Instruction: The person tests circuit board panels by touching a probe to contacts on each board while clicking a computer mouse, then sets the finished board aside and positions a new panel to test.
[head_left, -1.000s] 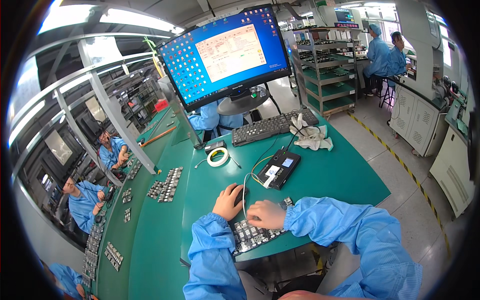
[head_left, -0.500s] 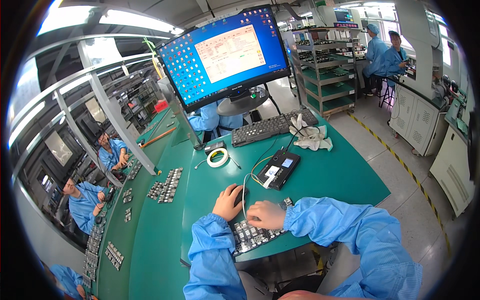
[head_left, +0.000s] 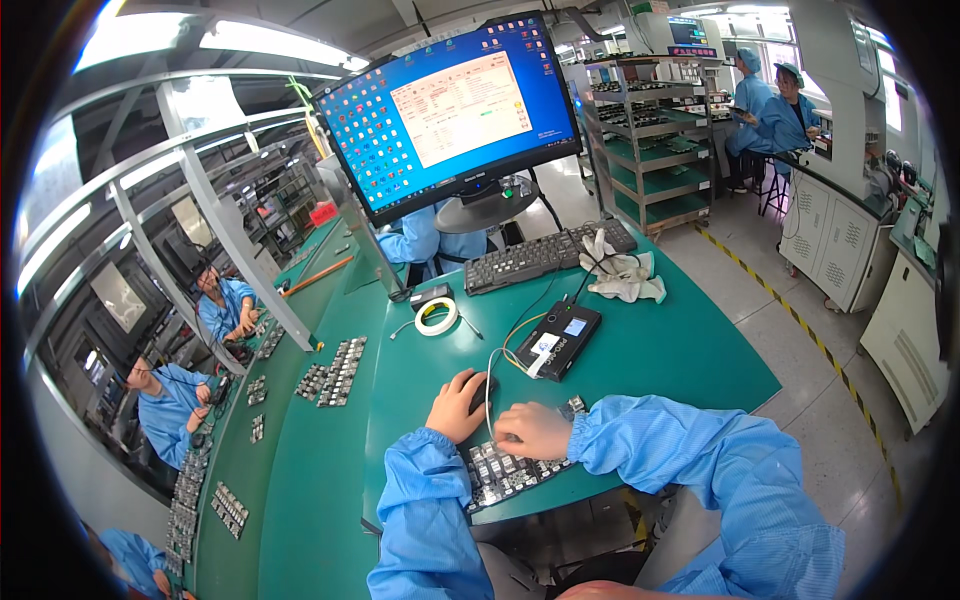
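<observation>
My left hand rests curled over a black computer mouse on the green table. My right hand is closed, with its fingers low over a panel of small circuit boards near the front edge. A thin white cable runs from a black handheld-sized box with a small lit screen down to my right fingertips, which pinch its end. The fingers hide the tip, so I cannot tell whether it touches a board.
A monitor stands behind a black keyboard. White gloves and a tape roll lie on the table. More board panels sit to the left, where several people work at a line. A shelf rack stands behind.
My hands stay in nearly the same place. At the back right, a seated co-worker has turned, and the person beside them now holds out something dark.
</observation>
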